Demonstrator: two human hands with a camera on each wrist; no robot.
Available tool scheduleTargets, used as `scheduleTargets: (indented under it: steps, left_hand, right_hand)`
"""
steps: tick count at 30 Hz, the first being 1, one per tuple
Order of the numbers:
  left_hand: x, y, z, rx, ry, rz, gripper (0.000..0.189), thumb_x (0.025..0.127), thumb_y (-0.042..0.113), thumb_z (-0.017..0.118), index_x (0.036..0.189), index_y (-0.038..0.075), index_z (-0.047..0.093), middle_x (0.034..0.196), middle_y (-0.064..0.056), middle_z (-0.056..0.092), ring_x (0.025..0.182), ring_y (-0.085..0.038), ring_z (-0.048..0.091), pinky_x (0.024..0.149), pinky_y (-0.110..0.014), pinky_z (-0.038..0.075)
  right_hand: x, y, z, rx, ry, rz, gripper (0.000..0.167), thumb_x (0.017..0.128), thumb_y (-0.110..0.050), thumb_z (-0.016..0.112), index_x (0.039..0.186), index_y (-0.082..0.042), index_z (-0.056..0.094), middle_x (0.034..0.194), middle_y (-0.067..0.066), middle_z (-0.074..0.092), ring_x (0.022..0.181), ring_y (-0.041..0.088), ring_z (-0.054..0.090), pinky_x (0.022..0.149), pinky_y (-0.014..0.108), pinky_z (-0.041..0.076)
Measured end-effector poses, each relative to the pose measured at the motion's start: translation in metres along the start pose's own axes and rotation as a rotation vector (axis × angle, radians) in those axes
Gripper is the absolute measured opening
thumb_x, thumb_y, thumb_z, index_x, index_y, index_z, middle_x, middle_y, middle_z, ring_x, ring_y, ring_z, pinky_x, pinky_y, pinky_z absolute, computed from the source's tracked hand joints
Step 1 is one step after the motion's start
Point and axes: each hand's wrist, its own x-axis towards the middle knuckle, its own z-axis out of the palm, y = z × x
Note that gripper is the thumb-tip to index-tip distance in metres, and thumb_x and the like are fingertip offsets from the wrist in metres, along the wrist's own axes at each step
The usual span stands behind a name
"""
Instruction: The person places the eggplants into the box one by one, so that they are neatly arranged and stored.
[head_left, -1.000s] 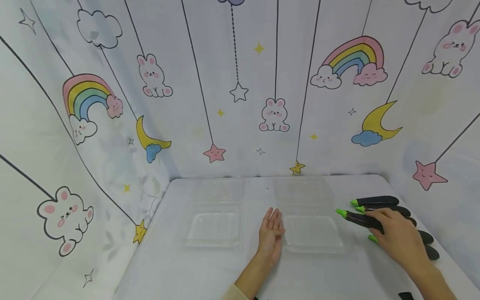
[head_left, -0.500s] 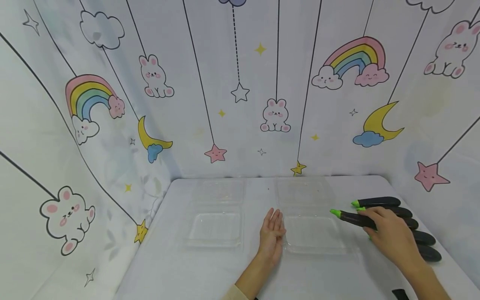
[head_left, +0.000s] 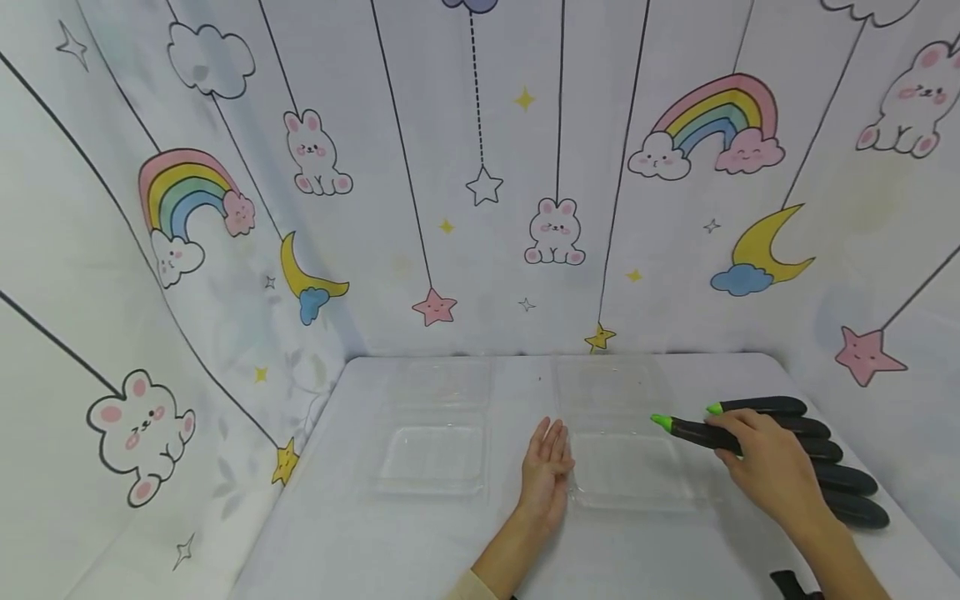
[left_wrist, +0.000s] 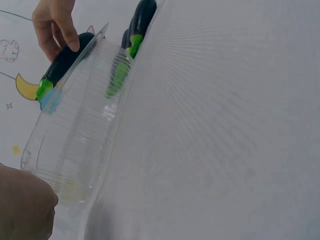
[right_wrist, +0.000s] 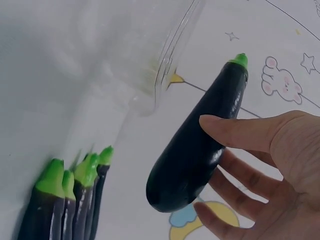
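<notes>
Beige sleeve [head_left: 469, 587] on left arm [head_left: 501, 546]; left hand [head_left: 545, 475], right hand [head_left: 774, 467] both bare.

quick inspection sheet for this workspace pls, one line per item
Surface: white table
Job's things: one eggplant lifted; five other eggplants side by side at right; left box and right box, both clear
Clutter: black piece at the head view's bottom edge, too cut off to identify
Grip: left hand straight-fingered at the right box's left edge; right hand holds the lifted eggplant
Cables: nothing seen
Surroundings: printed cartoon backdrop
</notes>
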Motion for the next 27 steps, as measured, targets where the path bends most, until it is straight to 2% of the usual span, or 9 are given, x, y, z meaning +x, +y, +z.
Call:
scheduleTargets:
  steps: [11, 20, 27]
  left_hand:
    - [0.001, 0.000, 0.000, -0.008, -0.003, 0.003, 0.089, 0.084, -0.028, 0.042, 0.164, -0.001, 0.016, 0.170, -0.026, 0.018, 0.159, -0.036, 0.018, 0.128, -0.042, 0.019]
    - [0.000, 0.000, 0.001, 0.004, -0.011, 0.006, 0.088, 0.085, -0.028, 0.042, 0.164, 0.000, 0.016, 0.170, -0.024, 0.021, 0.159, -0.037, 0.017, 0.128, -0.043, 0.019]
    - [0.001, 0.000, 0.001, 0.012, 0.007, 0.013, 0.088, 0.084, -0.028, 0.043, 0.164, -0.001, 0.017, 0.169, -0.024, 0.024, 0.158, -0.037, 0.019, 0.128, -0.043, 0.020]
  right_hand:
    - [0.007, -0.006, 0.012, 0.021, -0.023, -0.005, 0.047, 0.066, -0.001, 0.092, 0.110, -0.005, 0.076, 0.109, 0.022, 0.069, 0.097, 0.045, 0.065, 0.074, 0.061, 0.054]
    - [0.012, -0.006, 0.016, 0.026, -0.015, -0.037, 0.047, 0.066, 0.000, 0.091, 0.110, -0.005, 0.077, 0.105, 0.017, 0.071, 0.096, 0.043, 0.065, 0.072, 0.060, 0.054]
    - [0.019, -0.014, 0.020, 0.021, -0.060, -0.011, 0.046, 0.068, 0.001, 0.090, 0.112, -0.005, 0.077, 0.110, 0.020, 0.071, 0.099, 0.046, 0.065, 0.075, 0.061, 0.054]
